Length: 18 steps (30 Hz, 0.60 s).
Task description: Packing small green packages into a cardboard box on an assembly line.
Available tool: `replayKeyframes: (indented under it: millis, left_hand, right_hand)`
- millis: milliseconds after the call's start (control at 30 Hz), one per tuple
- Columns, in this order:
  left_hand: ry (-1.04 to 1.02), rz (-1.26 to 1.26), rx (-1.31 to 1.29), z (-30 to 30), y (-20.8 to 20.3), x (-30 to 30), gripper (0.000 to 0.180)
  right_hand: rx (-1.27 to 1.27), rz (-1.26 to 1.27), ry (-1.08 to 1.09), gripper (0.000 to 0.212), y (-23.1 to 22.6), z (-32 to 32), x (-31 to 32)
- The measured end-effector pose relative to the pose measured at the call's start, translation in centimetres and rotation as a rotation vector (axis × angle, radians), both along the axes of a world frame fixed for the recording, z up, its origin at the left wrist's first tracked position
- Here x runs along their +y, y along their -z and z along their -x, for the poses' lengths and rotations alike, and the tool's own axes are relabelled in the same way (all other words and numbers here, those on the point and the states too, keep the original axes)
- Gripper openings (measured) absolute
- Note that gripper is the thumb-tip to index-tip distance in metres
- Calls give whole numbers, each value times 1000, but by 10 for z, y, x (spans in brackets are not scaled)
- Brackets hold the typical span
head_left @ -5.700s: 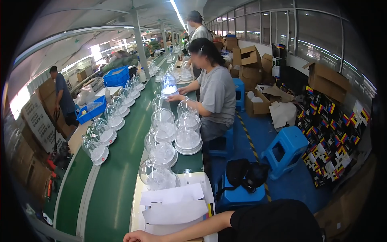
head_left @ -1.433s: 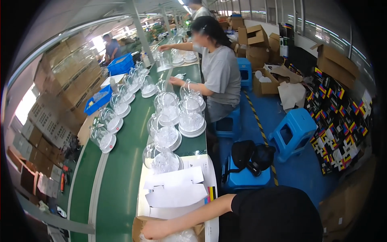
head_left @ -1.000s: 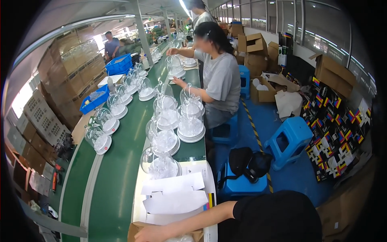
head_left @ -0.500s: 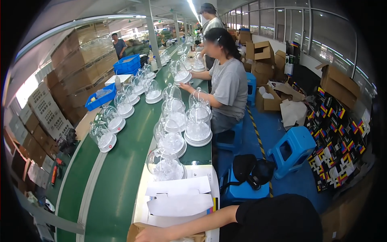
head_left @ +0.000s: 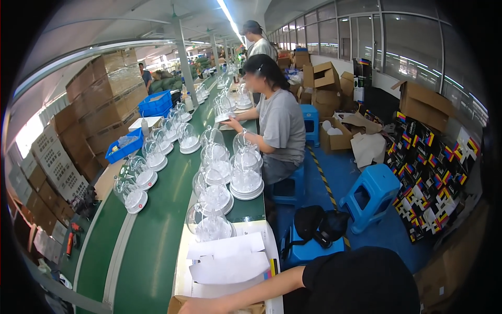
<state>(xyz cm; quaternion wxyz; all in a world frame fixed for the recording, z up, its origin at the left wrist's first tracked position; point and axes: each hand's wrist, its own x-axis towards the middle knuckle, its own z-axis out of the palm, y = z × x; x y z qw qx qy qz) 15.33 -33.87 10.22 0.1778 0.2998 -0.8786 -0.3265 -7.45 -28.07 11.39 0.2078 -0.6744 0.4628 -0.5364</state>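
My right hand [head_left: 201,306] reaches in at the lower edge, the bare forearm running from a black sleeve. It rests at a brown cardboard piece [head_left: 177,303], and its fingers are cut off by the frame edge, so its grip is hidden. Just beyond lies a folded white card insert [head_left: 228,268] on a pale printed sheet [head_left: 183,267]. A clear dome on a white round base [head_left: 213,228] stands behind the insert, with several more such domes [head_left: 247,180] grouped beyond it. My left hand is out of view.
Domes on white bases [head_left: 137,200] line the green conveyor [head_left: 151,246]. A co-worker in grey [head_left: 285,123] sits ahead, hands at a dome. Blue bins [head_left: 124,146] stand beyond the belt. At right are blue stools [head_left: 368,196], a black bag [head_left: 311,220] and printed black cartons [head_left: 423,172].
The view has turned slightly, shifting the scene left and downward. My right hand stays at the cardboard piece. The co-worker still handles a dome.
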Motion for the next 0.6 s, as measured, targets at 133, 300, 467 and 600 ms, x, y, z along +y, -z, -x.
replayKeyframes:
  millis: [133, 300, 467, 600]
  left_hand:
    - [-45, -87, 65, -12, 7, 5, 56]
    - [-87, -170, 146, -26, 5, -4, 53]
    - [-135, -272, 223, -31, 2, 5, 50]
    - [-193, -334, 279, -43, -2, -2, 48]
  right_hand:
    - [47, -60, 15, 17, -8, 2, 5]
    - [-95, -126, -21, 18, -37, -16, 8]
    - [-4, 201, -305, 29, -33, -55, -14]
    - [-6, 274, -327, 32, -30, -66, -15]
